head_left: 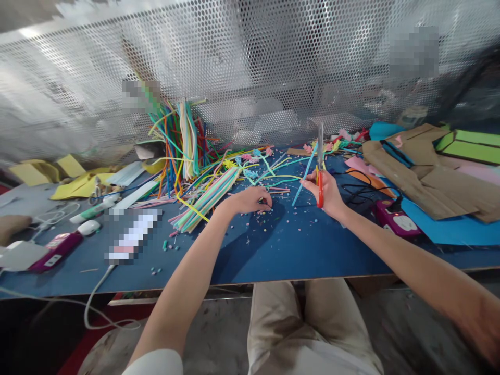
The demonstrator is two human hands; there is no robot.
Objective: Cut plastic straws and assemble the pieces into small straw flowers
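In the head view my right hand (326,191) is closed around red-handled scissors (321,179), their blades pointing up and away from me. A light green pipe cleaner (287,176) runs leftward from the fingertips of that hand. Close by, a blue pipe cleaner (310,175) slants just left of the scissors. My left hand (252,200) rests low over the blue table, its fingers curled in; whatever is between them is too small to make out. Beside it lies a bundle of pastel pipe cleaners (209,200). Small coloured clippings are scattered below both hands.
Behind stands a perforated metal screen (219,62), with upright pipe cleaners (187,138) at its foot. Brown paper (422,172), blue sheets (461,224) and a purple power socket (397,217) are at right. A phone (135,237) on a cable and another purple socket (57,251) lie left.
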